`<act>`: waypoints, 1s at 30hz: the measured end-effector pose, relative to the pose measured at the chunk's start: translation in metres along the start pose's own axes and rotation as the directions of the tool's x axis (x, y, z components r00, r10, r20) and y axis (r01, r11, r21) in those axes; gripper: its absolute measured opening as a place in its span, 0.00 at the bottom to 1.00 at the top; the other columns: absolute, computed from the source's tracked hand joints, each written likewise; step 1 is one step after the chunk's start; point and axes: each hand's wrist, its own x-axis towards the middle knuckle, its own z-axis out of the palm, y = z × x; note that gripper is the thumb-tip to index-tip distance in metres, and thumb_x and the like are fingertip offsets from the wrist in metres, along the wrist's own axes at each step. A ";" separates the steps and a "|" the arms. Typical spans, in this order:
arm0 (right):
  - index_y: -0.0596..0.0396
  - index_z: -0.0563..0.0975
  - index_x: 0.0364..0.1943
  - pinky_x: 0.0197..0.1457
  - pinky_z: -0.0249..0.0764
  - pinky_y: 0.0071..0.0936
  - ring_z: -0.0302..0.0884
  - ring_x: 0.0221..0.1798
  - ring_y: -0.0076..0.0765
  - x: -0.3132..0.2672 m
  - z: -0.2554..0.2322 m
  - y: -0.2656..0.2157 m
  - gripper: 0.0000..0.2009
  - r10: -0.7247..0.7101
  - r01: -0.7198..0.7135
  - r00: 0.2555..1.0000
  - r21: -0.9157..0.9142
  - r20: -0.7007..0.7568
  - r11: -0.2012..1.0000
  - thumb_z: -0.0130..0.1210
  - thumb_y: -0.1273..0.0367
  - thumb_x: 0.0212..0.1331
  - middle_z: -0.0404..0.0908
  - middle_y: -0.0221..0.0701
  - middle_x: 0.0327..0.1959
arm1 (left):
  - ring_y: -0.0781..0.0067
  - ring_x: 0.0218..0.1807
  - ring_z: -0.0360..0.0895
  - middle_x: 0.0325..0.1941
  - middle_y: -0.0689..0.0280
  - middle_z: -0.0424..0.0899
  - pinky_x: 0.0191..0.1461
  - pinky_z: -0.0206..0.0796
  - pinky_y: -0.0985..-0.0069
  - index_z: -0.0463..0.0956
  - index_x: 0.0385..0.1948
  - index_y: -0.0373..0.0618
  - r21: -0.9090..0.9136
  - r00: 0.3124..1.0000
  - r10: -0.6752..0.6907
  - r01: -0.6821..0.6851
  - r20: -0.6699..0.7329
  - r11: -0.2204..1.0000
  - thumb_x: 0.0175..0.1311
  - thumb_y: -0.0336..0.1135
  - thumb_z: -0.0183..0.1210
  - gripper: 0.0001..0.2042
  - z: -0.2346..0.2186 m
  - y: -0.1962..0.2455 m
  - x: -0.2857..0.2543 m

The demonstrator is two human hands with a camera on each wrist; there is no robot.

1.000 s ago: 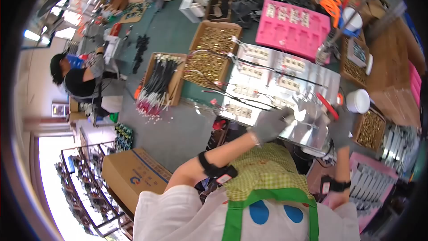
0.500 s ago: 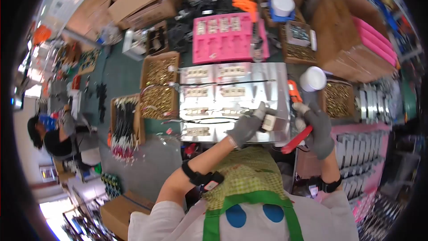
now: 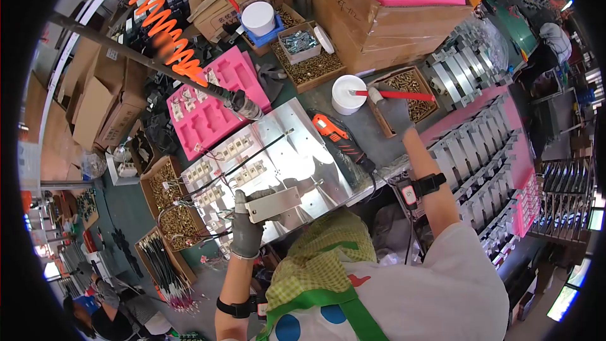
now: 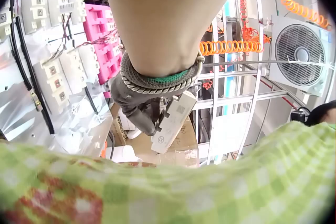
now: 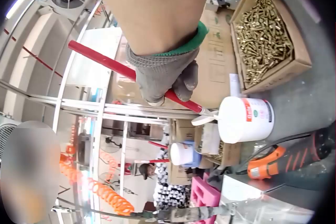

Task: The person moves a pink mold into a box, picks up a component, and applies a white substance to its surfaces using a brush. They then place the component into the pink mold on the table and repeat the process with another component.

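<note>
The gloved left hand (image 3: 247, 228) grips a flat metal piece (image 3: 275, 204) above the near part of a shiny metal plate (image 3: 300, 145). White blocks (image 3: 232, 149) with wires sit on that plate. In the left wrist view the left hand (image 4: 139, 103) holds the same pale piece (image 4: 174, 121). The gloved right hand (image 3: 394, 112) grips a red-handled brush (image 3: 407, 95), its tip at a white tub (image 3: 348, 95). From the right wrist, the hand (image 5: 165, 82) has its fingers round the red handle (image 5: 105, 60), beside the tub (image 5: 245, 119).
An orange and black power tool (image 3: 341, 139) lies right of the plate. Behind are a pink foam tray (image 3: 218, 110), a box of screws (image 3: 416, 107) and a large carton (image 3: 379, 31). A hose-hung driver (image 3: 245, 105) hangs over the plate's back edge. Metal brackets (image 3: 473, 151) lie right.
The view has turned to the right. The right hand with the red-handled brush has moved from the plate's right side out to the white tub. The left hand has raised the metal piece.
</note>
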 end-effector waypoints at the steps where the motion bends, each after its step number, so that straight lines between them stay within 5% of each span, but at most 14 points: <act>1: 0.58 0.76 0.31 0.28 0.65 0.22 0.68 0.22 0.24 -0.001 0.003 0.009 0.12 0.084 -0.084 0.996 0.017 0.040 0.996 0.50 0.62 0.54 0.74 0.29 0.20 | 0.69 0.27 0.76 0.32 0.58 0.79 0.33 0.68 0.78 0.72 0.39 0.33 -0.017 1.000 0.018 -0.018 -0.005 1.000 0.62 0.57 0.30 0.32 -0.002 0.000 -0.001; 6: 0.57 0.76 0.28 0.21 0.61 0.17 0.65 0.20 0.17 -0.006 0.005 0.009 0.12 0.363 -0.394 0.919 0.279 0.155 0.876 0.50 0.62 0.54 0.74 0.26 0.19 | 0.69 0.30 0.76 0.33 0.58 0.78 0.33 0.68 0.78 0.71 0.40 0.33 -0.034 1.000 0.015 -0.016 -0.005 0.999 0.63 0.57 0.29 0.31 -0.015 0.000 -0.002; 13: 0.57 0.74 0.28 0.17 0.59 0.10 0.64 0.16 0.13 -0.014 -0.009 0.015 0.11 0.535 -0.471 0.835 0.673 0.130 0.570 0.49 0.63 0.54 0.73 0.24 0.19 | 0.71 0.30 0.76 0.32 0.58 0.79 0.32 0.67 0.79 0.72 0.38 0.33 0.168 0.993 0.110 -0.102 -0.034 0.980 0.63 0.57 0.30 0.31 0.002 0.013 -0.007; 14: 0.57 0.74 0.29 0.17 0.60 0.11 0.65 0.16 0.14 -0.014 -0.010 0.014 0.11 0.571 -0.488 0.811 0.684 0.126 0.542 0.48 0.63 0.54 0.73 0.24 0.18 | 0.71 0.29 0.76 0.32 0.58 0.78 0.33 0.67 0.79 0.72 0.38 0.33 0.002 0.998 0.010 -0.010 -0.060 1.000 0.62 0.58 0.31 0.31 0.001 0.011 -0.002; 17: 0.55 0.74 0.31 0.17 0.61 0.13 0.66 0.18 0.16 -0.017 -0.024 0.030 0.10 0.508 -0.530 0.802 0.766 0.313 0.365 0.48 0.63 0.54 0.73 0.23 0.20 | 0.72 0.30 0.76 0.32 0.59 0.78 0.34 0.68 0.79 0.72 0.39 0.34 -0.061 1.000 0.008 -0.009 -0.016 0.998 0.62 0.58 0.31 0.32 0.009 0.017 -0.002; 18: 0.53 0.73 0.32 0.18 0.62 0.15 0.66 0.20 0.16 -0.022 -0.026 0.024 0.09 0.466 -0.458 0.854 0.760 0.232 0.460 0.49 0.63 0.54 0.72 0.23 0.21 | 0.72 0.30 0.75 0.31 0.60 0.78 0.35 0.68 0.78 0.72 0.39 0.34 -0.097 0.999 0.021 -0.017 0.036 0.995 0.62 0.59 0.31 0.32 0.006 0.012 0.000; 21: 0.53 0.68 0.33 0.14 0.54 0.11 0.54 0.17 0.14 -0.016 -0.039 0.028 0.08 0.253 -0.544 0.823 0.834 0.509 0.094 0.48 0.64 0.57 0.62 0.21 0.20 | 0.72 0.27 0.75 0.29 0.61 0.77 0.34 0.70 0.77 0.71 0.41 0.36 -0.155 0.997 0.064 -0.058 0.036 0.986 0.62 0.59 0.34 0.30 0.000 0.011 -0.003; 22: 0.52 0.65 0.28 0.12 0.52 0.13 0.50 0.15 0.14 -0.022 -0.027 -0.035 0.08 0.495 -0.506 0.781 0.850 0.380 0.145 0.47 0.64 0.58 0.58 0.21 0.18 | 0.74 0.32 0.74 0.31 0.63 0.77 0.36 0.68 0.77 0.71 0.40 0.37 -0.116 0.998 0.006 0.001 0.062 0.993 0.62 0.60 0.32 0.31 -0.004 0.012 -0.005; 23: 0.52 0.63 0.26 0.12 0.50 0.13 0.49 0.15 0.14 -0.023 -0.034 -0.031 0.11 0.395 -0.563 0.771 0.824 0.500 0.055 0.45 0.62 0.59 0.56 0.21 0.18 | 0.72 0.31 0.75 0.32 0.62 0.76 0.36 0.69 0.76 0.70 0.41 0.37 -0.159 0.998 -0.007 -0.002 -0.057 0.987 0.61 0.60 0.33 0.31 0.004 0.023 -0.011; 24: 0.53 0.63 0.27 0.10 0.49 0.14 0.49 0.14 0.14 -0.030 -0.027 -0.064 0.12 0.342 -0.590 0.746 0.805 0.571 -0.057 0.43 0.60 0.60 0.57 0.21 0.17 | 0.70 0.31 0.75 0.34 0.60 0.76 0.37 0.70 0.75 0.70 0.42 0.36 -0.121 1.000 -0.021 0.020 -0.009 0.992 0.60 0.61 0.33 0.31 -0.004 0.019 -0.010; 26: 0.57 0.64 0.31 0.09 0.46 0.14 0.50 0.14 0.16 -0.046 -0.013 -0.119 0.14 0.377 -0.630 0.704 0.775 0.602 -0.062 0.42 0.59 0.61 0.57 0.25 0.17 | 0.68 0.31 0.76 0.35 0.57 0.77 0.36 0.71 0.76 0.70 0.42 0.35 -0.113 0.999 0.036 -0.040 -0.037 0.993 0.60 0.61 0.33 0.33 -0.007 0.023 -0.018; 30: 0.62 0.66 0.41 0.08 0.50 0.12 0.56 0.15 0.19 -0.077 0.018 -0.173 0.16 0.067 -0.777 0.628 0.629 0.776 -0.009 0.43 0.61 0.60 0.64 0.34 0.23 | 0.67 0.31 0.76 0.36 0.55 0.77 0.35 0.71 0.76 0.69 0.42 0.34 -0.119 0.981 0.159 -0.172 -0.111 0.978 0.60 0.60 0.34 0.32 -0.024 0.012 -0.029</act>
